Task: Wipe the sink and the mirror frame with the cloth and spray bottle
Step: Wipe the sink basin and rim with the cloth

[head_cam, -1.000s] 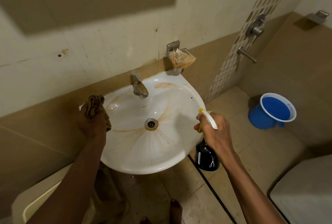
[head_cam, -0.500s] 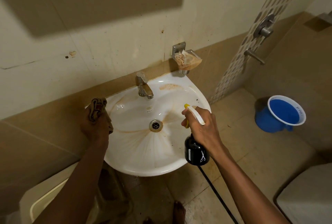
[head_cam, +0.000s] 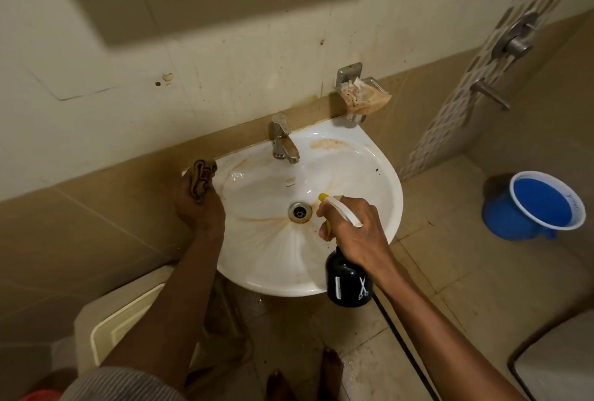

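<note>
- we see the left hand [head_cam: 199,207] at the sink's nine o'clock rim, fingers clenched around a bunched brown cloth [head_cam: 202,175] that sticks up out of the fist.
- the white sink [head_cam: 390,195] is fixed to the wall, streaked with brown stains that fan out from the drain [head_cam: 300,212] at its centre.
- a metal tap [head_cam: 283,143] stands at the sink's twelve o'clock, its spout pointing into the bowl.
- a metal soap dish [head_cam: 360,92] hangs on the wall at about one o'clock from the sink, with something brownish in it that we cannot make out.
- the right hand [head_cam: 356,233] hovers over the bowl at about four o'clock from the drain, fingers wrapped around the neck of the spray bottle [head_cam: 348,285]; the white and yellow nozzle points toward the drain and the black body hangs over the sink's five o'clock edge.
- we cannot tell whether the trigger is squeezed.
- a blue mug [head_cam: 543,207] sits on the floor at three o'clock, well apart from the sink.
</note>
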The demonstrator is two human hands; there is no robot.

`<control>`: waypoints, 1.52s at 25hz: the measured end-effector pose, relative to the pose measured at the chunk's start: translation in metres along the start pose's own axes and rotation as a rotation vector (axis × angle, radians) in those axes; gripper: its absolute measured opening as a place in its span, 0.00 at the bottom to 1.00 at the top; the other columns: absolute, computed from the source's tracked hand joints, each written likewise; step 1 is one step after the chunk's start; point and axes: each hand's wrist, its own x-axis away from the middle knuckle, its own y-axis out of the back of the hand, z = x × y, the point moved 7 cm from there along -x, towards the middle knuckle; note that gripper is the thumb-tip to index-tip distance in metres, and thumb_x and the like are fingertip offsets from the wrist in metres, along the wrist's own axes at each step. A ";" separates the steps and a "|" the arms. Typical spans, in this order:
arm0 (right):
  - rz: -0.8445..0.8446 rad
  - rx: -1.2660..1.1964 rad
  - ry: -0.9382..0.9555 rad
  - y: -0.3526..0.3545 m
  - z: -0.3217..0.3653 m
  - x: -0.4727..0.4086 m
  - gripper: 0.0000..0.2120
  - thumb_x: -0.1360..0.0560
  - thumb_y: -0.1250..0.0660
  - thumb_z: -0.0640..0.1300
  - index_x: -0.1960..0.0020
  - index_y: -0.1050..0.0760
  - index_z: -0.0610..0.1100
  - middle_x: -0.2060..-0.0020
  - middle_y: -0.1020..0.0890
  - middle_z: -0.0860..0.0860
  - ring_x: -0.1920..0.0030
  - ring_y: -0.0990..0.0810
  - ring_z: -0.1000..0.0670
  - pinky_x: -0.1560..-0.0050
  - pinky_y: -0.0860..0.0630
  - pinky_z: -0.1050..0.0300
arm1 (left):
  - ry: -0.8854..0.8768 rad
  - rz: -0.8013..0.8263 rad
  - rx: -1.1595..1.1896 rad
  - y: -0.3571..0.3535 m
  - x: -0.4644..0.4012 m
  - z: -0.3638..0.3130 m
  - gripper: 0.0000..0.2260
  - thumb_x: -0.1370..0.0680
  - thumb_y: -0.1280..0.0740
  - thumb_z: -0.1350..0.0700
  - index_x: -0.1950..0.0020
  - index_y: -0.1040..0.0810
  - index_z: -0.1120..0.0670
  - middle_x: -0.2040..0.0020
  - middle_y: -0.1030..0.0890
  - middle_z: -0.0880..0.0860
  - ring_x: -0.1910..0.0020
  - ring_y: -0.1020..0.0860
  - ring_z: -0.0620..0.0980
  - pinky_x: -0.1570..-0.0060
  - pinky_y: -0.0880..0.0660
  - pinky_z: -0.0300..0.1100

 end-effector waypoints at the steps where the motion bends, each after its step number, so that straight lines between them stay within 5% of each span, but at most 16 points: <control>1: 0.017 -0.008 0.025 -0.005 0.003 0.002 0.19 0.19 0.37 0.54 0.64 0.18 0.48 0.70 0.14 0.53 0.64 0.16 0.55 0.55 0.23 0.58 | 0.000 -0.028 -0.017 0.005 -0.001 0.001 0.11 0.22 0.33 0.58 0.41 0.20 0.55 0.46 0.19 0.67 0.47 0.21 0.69 0.49 0.22 0.66; 3: 0.048 -0.012 0.057 -0.013 0.008 0.006 0.19 0.20 0.38 0.56 0.64 0.19 0.49 0.70 0.14 0.53 0.64 0.15 0.54 0.56 0.23 0.61 | -0.002 -0.075 -0.057 0.013 -0.005 0.004 0.10 0.23 0.33 0.59 0.42 0.19 0.55 0.48 0.19 0.65 0.49 0.20 0.67 0.51 0.21 0.64; 6: 0.045 -0.021 0.040 -0.018 0.005 0.012 0.18 0.19 0.37 0.56 0.62 0.17 0.51 0.68 0.13 0.53 0.63 0.15 0.54 0.55 0.20 0.51 | 0.008 -0.117 -0.086 0.023 -0.010 0.011 0.09 0.24 0.34 0.61 0.46 0.19 0.55 0.49 0.19 0.64 0.51 0.20 0.65 0.52 0.20 0.62; 11: -0.186 -0.031 -0.117 0.011 -0.021 0.016 0.15 0.20 0.37 0.57 0.58 0.17 0.52 0.66 0.13 0.56 0.54 0.15 0.45 0.47 0.19 0.41 | -0.016 -0.093 -0.108 0.014 -0.015 0.016 0.07 0.23 0.33 0.60 0.46 0.19 0.55 0.51 0.19 0.63 0.53 0.19 0.65 0.55 0.20 0.62; 14: -0.275 -0.035 -0.129 0.035 -0.029 0.013 0.14 0.21 0.38 0.56 0.56 0.17 0.51 0.67 0.13 0.56 0.57 0.15 0.45 0.52 0.17 0.42 | -0.021 -0.062 -0.105 -0.002 -0.015 0.014 0.13 0.23 0.33 0.59 0.39 0.20 0.53 0.45 0.19 0.60 0.48 0.19 0.61 0.50 0.20 0.60; 18: -0.323 -0.055 -0.125 0.052 -0.038 0.014 0.14 0.23 0.37 0.55 0.60 0.17 0.52 0.70 0.14 0.53 0.69 0.17 0.54 0.66 0.21 0.52 | -0.111 -0.016 -0.110 -0.023 -0.020 0.006 0.16 0.24 0.34 0.63 0.36 0.21 0.56 0.44 0.19 0.60 0.44 0.21 0.60 0.42 0.23 0.58; 22: -0.323 -0.067 -0.081 0.047 -0.036 0.018 0.12 0.21 0.38 0.60 0.58 0.19 0.60 0.60 0.13 0.60 0.58 0.15 0.58 0.64 0.24 0.68 | -0.110 0.013 -0.115 -0.054 -0.030 -0.004 0.19 0.24 0.36 0.68 0.34 0.23 0.61 0.39 0.21 0.62 0.38 0.24 0.59 0.34 0.28 0.48; 24: -0.319 -0.101 -0.075 0.044 -0.034 0.016 0.12 0.21 0.39 0.61 0.55 0.18 0.61 0.58 0.13 0.62 0.55 0.15 0.60 0.61 0.24 0.67 | -0.145 0.039 -0.225 -0.072 -0.032 -0.011 0.22 0.25 0.37 0.70 0.32 0.25 0.61 0.36 0.24 0.63 0.35 0.26 0.60 0.33 0.31 0.44; 31: -0.294 -0.157 -0.015 0.029 -0.037 -0.001 0.19 0.22 0.40 0.64 0.46 0.15 0.55 0.56 0.11 0.62 0.52 0.14 0.59 0.57 0.22 0.73 | -0.318 0.333 -0.653 -0.160 -0.026 0.000 0.23 0.26 0.35 0.67 0.31 0.28 0.58 0.28 0.33 0.62 0.29 0.37 0.65 0.36 0.30 0.61; 38: -0.233 -0.208 -0.022 0.009 -0.020 -0.012 0.13 0.22 0.37 0.61 0.52 0.16 0.58 0.57 0.11 0.59 0.52 0.15 0.58 0.55 0.22 0.71 | -0.750 0.596 -0.858 -0.153 -0.024 0.014 0.25 0.31 0.31 0.65 0.34 0.23 0.59 0.31 0.26 0.56 0.27 0.37 0.62 0.29 0.34 0.55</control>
